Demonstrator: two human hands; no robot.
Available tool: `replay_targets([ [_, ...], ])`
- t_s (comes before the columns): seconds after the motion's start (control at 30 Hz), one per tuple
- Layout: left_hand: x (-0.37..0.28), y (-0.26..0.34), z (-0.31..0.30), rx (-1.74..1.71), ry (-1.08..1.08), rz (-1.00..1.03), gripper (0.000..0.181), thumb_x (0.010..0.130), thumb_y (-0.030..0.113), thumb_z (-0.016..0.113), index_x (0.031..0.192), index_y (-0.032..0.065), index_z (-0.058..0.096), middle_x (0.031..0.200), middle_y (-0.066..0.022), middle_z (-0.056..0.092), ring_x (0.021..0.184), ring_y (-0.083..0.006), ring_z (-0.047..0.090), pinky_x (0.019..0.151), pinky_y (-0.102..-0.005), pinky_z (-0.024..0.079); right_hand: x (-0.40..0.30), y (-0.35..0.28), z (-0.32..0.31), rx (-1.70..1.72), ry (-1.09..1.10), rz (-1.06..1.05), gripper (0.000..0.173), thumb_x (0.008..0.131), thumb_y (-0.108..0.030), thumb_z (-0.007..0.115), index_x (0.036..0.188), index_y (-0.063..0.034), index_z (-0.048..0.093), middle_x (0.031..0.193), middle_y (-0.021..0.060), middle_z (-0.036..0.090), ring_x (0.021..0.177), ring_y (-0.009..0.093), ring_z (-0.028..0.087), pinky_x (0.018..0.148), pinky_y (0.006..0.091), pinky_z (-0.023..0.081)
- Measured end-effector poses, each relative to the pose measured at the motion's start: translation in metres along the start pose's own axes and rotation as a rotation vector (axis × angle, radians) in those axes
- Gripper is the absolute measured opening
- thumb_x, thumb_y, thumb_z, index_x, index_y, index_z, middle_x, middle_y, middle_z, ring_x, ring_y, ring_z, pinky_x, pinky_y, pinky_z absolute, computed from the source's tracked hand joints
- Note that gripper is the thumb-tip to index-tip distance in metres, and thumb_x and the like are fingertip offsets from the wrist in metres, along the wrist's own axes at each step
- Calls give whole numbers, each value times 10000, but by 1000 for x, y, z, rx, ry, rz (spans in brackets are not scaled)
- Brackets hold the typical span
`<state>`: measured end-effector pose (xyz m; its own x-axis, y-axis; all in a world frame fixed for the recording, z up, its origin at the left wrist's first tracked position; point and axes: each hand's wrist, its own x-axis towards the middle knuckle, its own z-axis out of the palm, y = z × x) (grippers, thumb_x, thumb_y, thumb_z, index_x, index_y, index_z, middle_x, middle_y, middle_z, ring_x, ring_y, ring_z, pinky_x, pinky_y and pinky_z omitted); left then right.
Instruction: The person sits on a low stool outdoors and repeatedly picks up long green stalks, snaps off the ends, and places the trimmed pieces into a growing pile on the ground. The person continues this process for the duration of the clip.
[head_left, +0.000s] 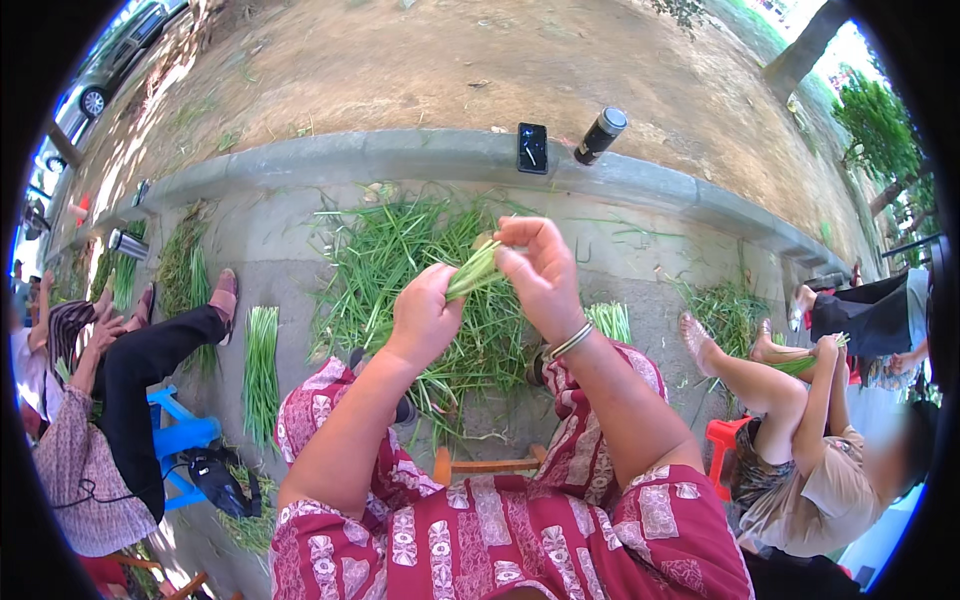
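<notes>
My left hand (427, 313) is closed around a small bunch of green stalks (475, 271), pale ends pointing up and right. At those ends is my right hand (538, 271), thumb and index finger pinched together; a bracelet is on that wrist. Whether its fingertips grip a stalk is too small to tell. Below both hands, a large loose heap of long green leafy stalks (375, 262) spreads over the pavement between my feet. A neat bundle of stalks (261, 367) lies to the left, and another bundle (609, 321) shows beside my right knee, partly hidden by it.
On the concrete curb (300, 160) ahead are a phone (532, 148) and a dark flask (600, 136). People sit on both sides, near a blue stool (184, 435) and a red stool (721, 450). A black bag (223, 480) and further stalk piles (724, 307) lie around.
</notes>
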<state>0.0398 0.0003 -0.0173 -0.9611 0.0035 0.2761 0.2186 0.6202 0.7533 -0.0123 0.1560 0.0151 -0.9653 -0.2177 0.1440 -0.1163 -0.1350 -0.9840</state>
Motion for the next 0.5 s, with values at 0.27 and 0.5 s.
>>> replay_targets([
  [0.27, -1, -10, 8, -684, -486, -483, 125, 857, 154, 551, 860, 35, 591, 851, -29, 607, 755, -101, 550, 724, -243, 439, 30, -27, -28, -79, -176, -59, 462, 905, -317, 442, 1233, 7, 446, 1220, 114, 496, 1147, 179, 441, 967, 297, 328],
  [0.5, 2, 24, 0, -834, -672, -707, 163, 832, 127, 579, 923, -8, 576, 672, -21, 545, 546, -121, 515, 595, -289, 497, 17, -8, -9, -556, -487, -186, 308, 868, -232, 507, 1060, 1, 572, 952, 119, 586, 894, 185, 551, 773, 309, 427],
])
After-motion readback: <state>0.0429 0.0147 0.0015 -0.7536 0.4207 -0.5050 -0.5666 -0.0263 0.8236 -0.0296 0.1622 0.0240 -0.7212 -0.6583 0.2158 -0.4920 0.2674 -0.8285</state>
